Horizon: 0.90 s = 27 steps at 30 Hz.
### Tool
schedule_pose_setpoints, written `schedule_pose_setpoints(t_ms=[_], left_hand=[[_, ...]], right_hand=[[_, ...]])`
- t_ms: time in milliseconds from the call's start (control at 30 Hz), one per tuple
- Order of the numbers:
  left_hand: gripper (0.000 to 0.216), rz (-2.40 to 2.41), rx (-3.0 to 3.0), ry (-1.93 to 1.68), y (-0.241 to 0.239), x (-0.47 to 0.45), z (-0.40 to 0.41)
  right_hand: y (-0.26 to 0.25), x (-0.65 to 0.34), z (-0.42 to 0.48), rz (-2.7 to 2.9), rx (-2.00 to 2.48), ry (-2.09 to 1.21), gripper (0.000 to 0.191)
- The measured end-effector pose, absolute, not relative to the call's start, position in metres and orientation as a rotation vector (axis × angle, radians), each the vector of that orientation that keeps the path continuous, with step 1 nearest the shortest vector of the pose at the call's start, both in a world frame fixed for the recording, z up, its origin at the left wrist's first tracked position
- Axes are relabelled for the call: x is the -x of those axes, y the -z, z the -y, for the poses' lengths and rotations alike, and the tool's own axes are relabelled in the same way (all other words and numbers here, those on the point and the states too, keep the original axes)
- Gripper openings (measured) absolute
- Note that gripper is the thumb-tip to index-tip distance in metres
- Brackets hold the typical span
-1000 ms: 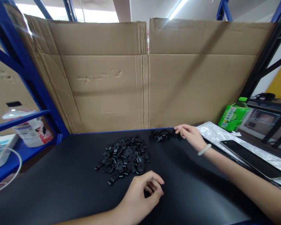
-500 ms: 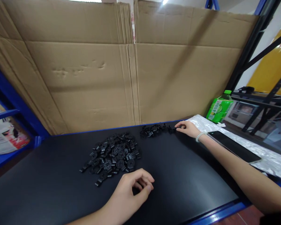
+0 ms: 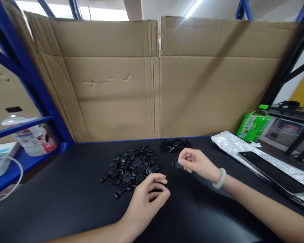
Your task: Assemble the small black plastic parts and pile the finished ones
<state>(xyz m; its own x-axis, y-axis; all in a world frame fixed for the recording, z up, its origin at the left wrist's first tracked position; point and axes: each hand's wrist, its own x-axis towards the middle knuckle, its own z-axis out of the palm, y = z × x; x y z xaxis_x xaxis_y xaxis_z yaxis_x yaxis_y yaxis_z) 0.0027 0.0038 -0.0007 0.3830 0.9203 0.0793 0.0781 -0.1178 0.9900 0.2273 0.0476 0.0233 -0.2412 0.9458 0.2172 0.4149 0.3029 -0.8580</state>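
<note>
A heap of small black plastic parts (image 3: 134, 165), several with round perforated discs, lies on the black tabletop (image 3: 66, 189). Just in front of it is my left hand (image 3: 148, 199), fingers loosely curled with a gap to the thumb and nothing between them. My right hand (image 3: 199, 164), with a pale beaded bracelet (image 3: 220, 179) on the wrist, pinches a small black plastic part (image 3: 177, 164) above the table. Motion blurs that part, so its details are unclear. Behind my right hand lies a smaller pile of black parts (image 3: 174, 145).
At the right, a phone (image 3: 273, 172) rests on a silvery sheet (image 3: 228, 141), with a green bottle (image 3: 253, 125) behind. Cardboard (image 3: 116, 94) walls the back edge. On a blue shelf to the left are a plastic jug (image 3: 32, 135) and a white power strip (image 3: 2, 160).
My right hand has come back from the far small pile toward the middle, carrying a black part. My left hand stays by the heap, fingers slightly more spread. The view has tilted up and shifted left.
</note>
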Motion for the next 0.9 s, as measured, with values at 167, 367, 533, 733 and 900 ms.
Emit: schedule_pose_setpoints(t_ms=[167,367,533,733,900], left_hand=[[0.037,-0.932,-1.329,-0.977,-0.001,-0.003,-0.008],[0.038,-0.919,-1.275,-0.898,-0.006,-0.004,-0.007],[0.026,-0.955,-1.269,-0.905,-0.010,-0.005,-0.006],[0.020,-0.982,-1.261,-1.051,-0.014,-0.002,-0.001],[0.022,-0.952,-1.257,-1.036,-0.013,-0.001,-0.001]], right_hand=[[-0.018,-0.197,-0.021,1.889,0.961,-0.898,0.014],[-0.017,-0.189,-0.013,1.873,0.913,-1.025,0.013],[-0.008,-0.183,-0.015,1.622,0.897,-1.174,0.025],[-0.006,-0.179,-0.012,1.565,0.908,-1.338,0.022],[-0.007,-0.177,-0.005,1.592,1.021,-1.233,0.017]])
